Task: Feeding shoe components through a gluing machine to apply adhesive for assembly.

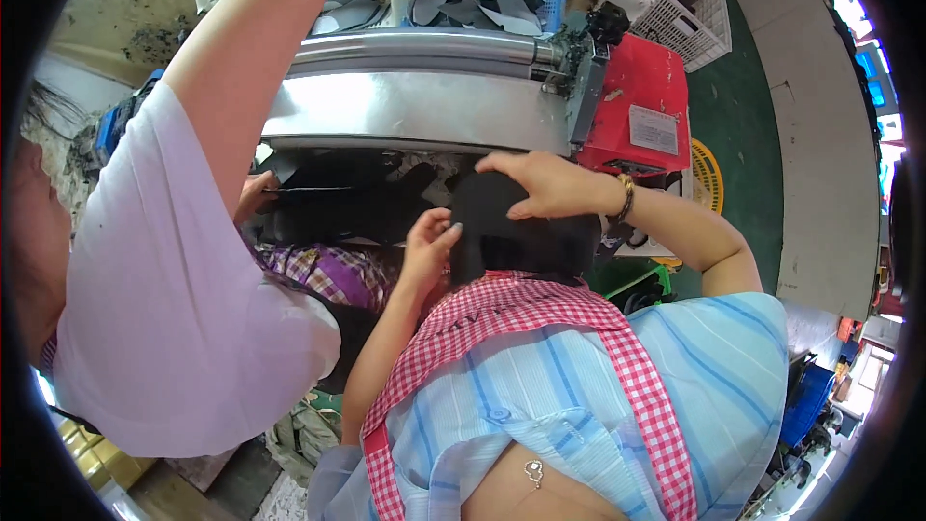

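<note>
On my head view the black piece (482, 217) is just before the near edge of the steel machine (415, 111), by its right corner. My right hand (558, 185) lies over its upper part, thumb and fingers apart; my left hand (425, 249) bends fingers at its left side. Whether either clamps it, I cannot tell.

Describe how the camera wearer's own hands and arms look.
The left hand and right hand are gloveless. A gold-and-dark bracelet circles the right wrist; a short, light-blue sleeve with darker blue stripes ends above the right elbow.
</note>
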A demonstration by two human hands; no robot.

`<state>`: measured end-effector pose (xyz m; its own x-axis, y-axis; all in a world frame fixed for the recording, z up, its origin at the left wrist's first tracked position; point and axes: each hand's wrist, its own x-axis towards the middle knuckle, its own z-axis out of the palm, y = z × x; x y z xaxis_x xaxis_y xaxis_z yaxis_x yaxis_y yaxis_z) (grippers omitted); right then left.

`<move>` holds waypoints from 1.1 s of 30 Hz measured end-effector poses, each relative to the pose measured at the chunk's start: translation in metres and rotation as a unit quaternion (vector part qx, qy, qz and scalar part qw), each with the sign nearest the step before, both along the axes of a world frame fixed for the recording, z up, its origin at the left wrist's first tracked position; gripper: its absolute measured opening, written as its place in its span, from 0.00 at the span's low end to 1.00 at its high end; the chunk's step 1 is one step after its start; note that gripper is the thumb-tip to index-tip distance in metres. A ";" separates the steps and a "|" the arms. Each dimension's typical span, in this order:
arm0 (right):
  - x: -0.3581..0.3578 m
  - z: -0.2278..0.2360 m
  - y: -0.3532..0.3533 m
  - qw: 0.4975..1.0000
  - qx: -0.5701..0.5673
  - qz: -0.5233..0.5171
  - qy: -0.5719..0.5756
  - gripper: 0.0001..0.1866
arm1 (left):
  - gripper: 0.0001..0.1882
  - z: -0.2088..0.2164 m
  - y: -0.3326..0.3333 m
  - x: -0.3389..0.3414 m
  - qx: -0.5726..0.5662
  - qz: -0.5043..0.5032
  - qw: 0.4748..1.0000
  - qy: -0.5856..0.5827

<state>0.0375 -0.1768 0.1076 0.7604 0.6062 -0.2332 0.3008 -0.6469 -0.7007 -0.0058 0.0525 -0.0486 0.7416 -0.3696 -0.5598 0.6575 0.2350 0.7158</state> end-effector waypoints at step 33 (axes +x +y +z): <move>0.084 0.045 0.057 0.836 -0.182 0.092 -0.509 0.08 | 0.22 0.132 -0.013 0.128 -0.057 0.113 0.985 -0.120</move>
<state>0.1213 -0.1199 0.1523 0.5783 0.7650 0.2835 0.7395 -0.6383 0.2139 0.1218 0.0398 0.0837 0.9178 -0.2309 -0.3231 0.3948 0.4432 0.8048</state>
